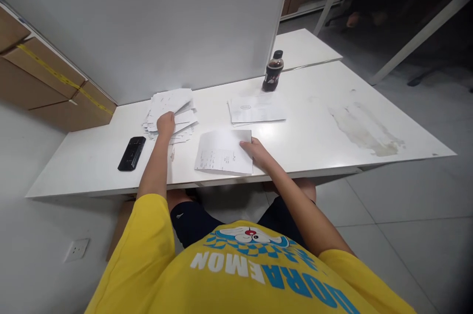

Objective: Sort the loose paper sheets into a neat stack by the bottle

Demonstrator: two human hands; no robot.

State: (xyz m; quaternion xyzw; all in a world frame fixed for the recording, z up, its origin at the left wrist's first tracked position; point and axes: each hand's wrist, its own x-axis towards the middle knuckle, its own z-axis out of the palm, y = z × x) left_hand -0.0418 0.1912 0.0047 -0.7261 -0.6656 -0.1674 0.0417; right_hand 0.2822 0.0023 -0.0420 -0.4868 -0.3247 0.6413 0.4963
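My left hand (pixel 166 124) is closed on a sheet of paper (pixel 184 118) at the messy paper pile (pixel 168 101), whose near edge the hand partly covers. The lifted edge of that sheet bends up from the pile. My right hand (pixel 255 151) pinches the right edge of a printed paper (pixel 223 151), thumb on top, close to the table's front edge. This paper curves slightly and shows small black print along its lower half. Behind it lies a neater paper stack (pixel 258 108) with an oval mark on its top sheet.
A dark drink bottle (pixel 272 75) stands upright behind the neat stack, near the grey partition (pixel 177 23). A black phone-like device (pixel 132 154) lies left of my left forearm. Cardboard boxes (pixel 55 75) stand at the left. A brownish stain (pixel 369 129) marks the white table (pixel 310 141).
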